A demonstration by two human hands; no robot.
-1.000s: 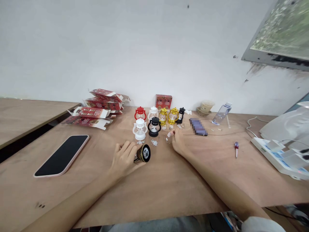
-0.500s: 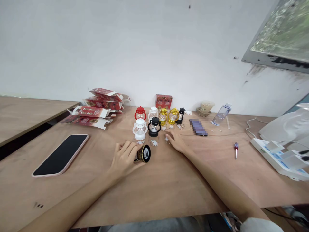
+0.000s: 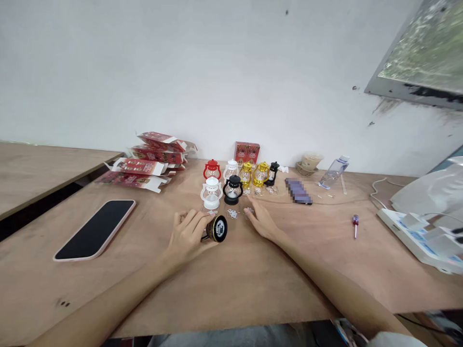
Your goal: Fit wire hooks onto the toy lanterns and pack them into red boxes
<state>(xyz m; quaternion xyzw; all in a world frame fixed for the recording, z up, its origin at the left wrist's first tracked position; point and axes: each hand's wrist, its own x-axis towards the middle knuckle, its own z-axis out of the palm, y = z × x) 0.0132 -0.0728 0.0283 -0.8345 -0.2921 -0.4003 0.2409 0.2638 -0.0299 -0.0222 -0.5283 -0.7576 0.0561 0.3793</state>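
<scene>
My left hand point(image 3: 190, 235) is closed around a small black lantern with gold trim point(image 3: 218, 228), tipped on its side so its round base faces to the right. My right hand point(image 3: 263, 219) rests on the table with fingers stretched out, its thumb at a small white piece with a wire handle point(image 3: 249, 210). Between the hands lie more white pieces with wire point(image 3: 232, 213). Just behind stand a white lantern point(image 3: 211, 193) and a black lantern point(image 3: 233, 191). Farther back are a red lantern point(image 3: 212, 169), another white one, two gold lanterns point(image 3: 260, 174) and another black lantern point(image 3: 273, 173).
Opened red boxes point(image 3: 144, 166) are stacked at the back left, and red boxes point(image 3: 247, 153) stand against the wall. A phone point(image 3: 97, 230) lies left. To the right are a second phone point(image 3: 298, 191), cup point(image 3: 310, 161), tilted bottle point(image 3: 333, 172), screwdriver point(image 3: 355, 225) and power strip point(image 3: 419, 241).
My right thumb has come down and left against the small white piece. My left hand keeps the lantern at nearly the same angle. The whole view has shifted slightly.
</scene>
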